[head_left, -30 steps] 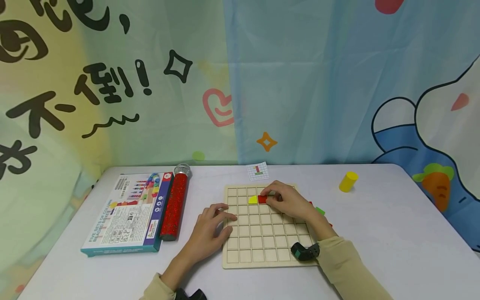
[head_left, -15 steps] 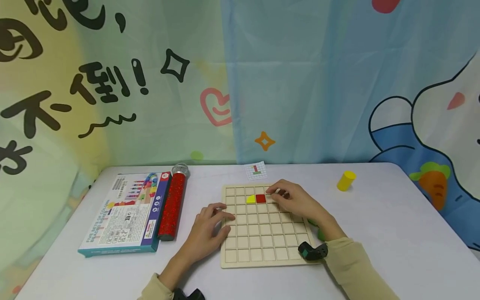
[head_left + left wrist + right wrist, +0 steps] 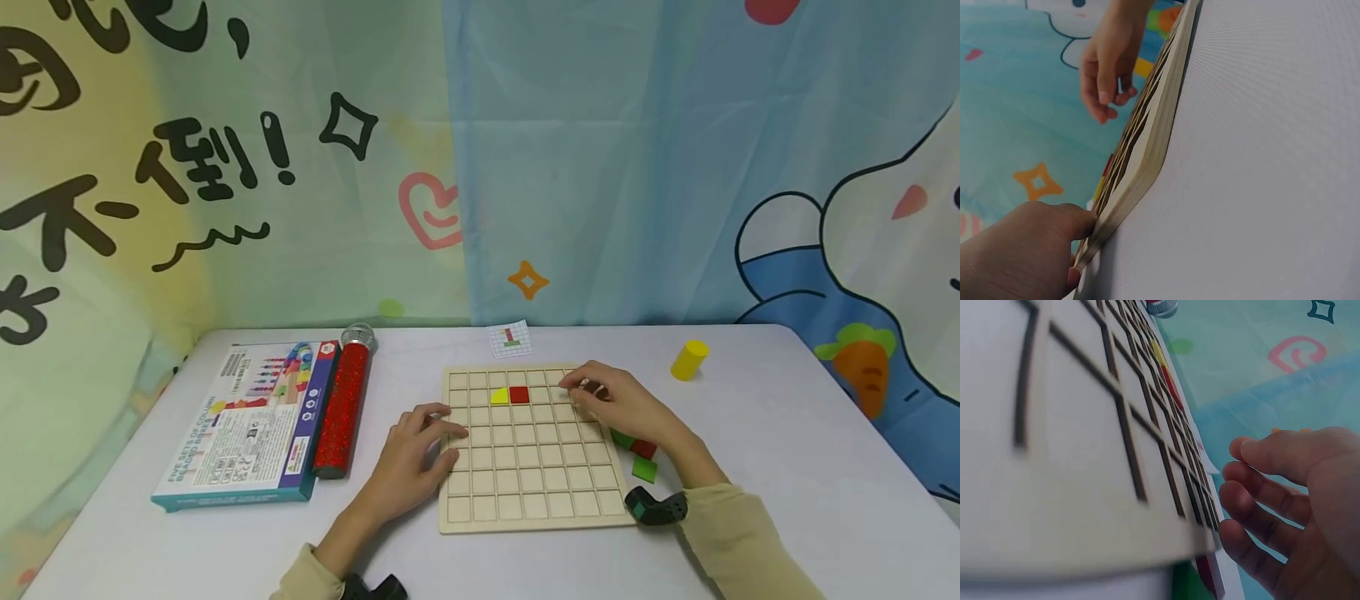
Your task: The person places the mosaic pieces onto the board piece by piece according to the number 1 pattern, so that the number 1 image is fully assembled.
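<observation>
Head view, and nearest us the left hand (image 3: 414,446) rests relaxed at the left edge of the wooden grid board (image 3: 532,481), fingers spread and touching it. Good, light steadying; we'd want that contact kept gentle so no piece gets jolted. Out to the right, just beside the board on the worktop (image 3: 540,571), lie a front green block (image 3: 645,469), a red block (image 3: 642,449) and, partly masked by the arm, another green one (image 3: 622,438).

Over the board's far right portion hangs the right hand (image 3: 617,400), fingers loosely bent, thumb apart, nothing pinched; the right wrist view backs us up. For a clean pick, we'd take one block by opposite sides and lower it level, square to its cell.

Farther in, second row from the back, a yellow piece (image 3: 499,397) and a red square (image 3: 519,395) sit side by side: a line we shouldn't brush. Beyond, we have the yellow cylinder (image 3: 689,360) and the printed card (image 3: 510,339), both off the board.
</observation>
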A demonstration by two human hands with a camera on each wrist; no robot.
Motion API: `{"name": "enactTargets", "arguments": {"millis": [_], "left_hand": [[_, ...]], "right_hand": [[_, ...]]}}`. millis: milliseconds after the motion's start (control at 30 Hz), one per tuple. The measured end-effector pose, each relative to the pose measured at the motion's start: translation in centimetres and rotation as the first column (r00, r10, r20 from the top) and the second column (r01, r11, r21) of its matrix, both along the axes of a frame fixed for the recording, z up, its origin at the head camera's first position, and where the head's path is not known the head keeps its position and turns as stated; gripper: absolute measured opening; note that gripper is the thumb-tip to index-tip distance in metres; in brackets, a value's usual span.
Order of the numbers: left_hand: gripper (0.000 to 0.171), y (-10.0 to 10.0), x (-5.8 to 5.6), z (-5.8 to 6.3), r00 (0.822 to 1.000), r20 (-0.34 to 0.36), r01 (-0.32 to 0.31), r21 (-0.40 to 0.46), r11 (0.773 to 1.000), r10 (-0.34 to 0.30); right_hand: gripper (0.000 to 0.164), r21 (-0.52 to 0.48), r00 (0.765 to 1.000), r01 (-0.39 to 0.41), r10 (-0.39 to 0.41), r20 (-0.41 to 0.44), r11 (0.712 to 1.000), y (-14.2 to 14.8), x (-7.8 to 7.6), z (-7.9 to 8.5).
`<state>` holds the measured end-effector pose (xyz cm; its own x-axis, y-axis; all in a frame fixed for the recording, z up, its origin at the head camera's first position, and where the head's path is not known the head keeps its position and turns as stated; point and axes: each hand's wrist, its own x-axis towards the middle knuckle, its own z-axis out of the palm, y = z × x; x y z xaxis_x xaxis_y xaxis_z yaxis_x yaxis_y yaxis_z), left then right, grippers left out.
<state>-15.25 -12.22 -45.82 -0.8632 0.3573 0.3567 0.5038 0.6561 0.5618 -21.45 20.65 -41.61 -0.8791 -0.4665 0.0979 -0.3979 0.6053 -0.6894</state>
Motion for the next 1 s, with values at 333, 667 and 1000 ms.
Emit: {"name": "enactTargets", "arguments": {"millis": [333,667,1000], "left_hand": [[0.024,0.1,0.0,0.2,1.000,0.030,-0.005,-0.003,1.000,0.005],[0.023,0.0,0.1,0.3,0.999,0.043,-0.013,0.014,1.000,0.012],[0.023,0.0,0.1,0.3,0.998,0.055,-0.011,0.016,1.000,0.010]], "right_hand": [[0.021,0.019,1.000,0.001,-0.001,0.002,1.000,1.6,0.8,0.2],[0.018,0.065,0.999,0.025,-0.023,-0.030,0.998,3.1,1.2,0.1],[0.017,0.107,0.997,0.057,-0.052,-0.049,0.993,4.5,1.9,0.1]]}}
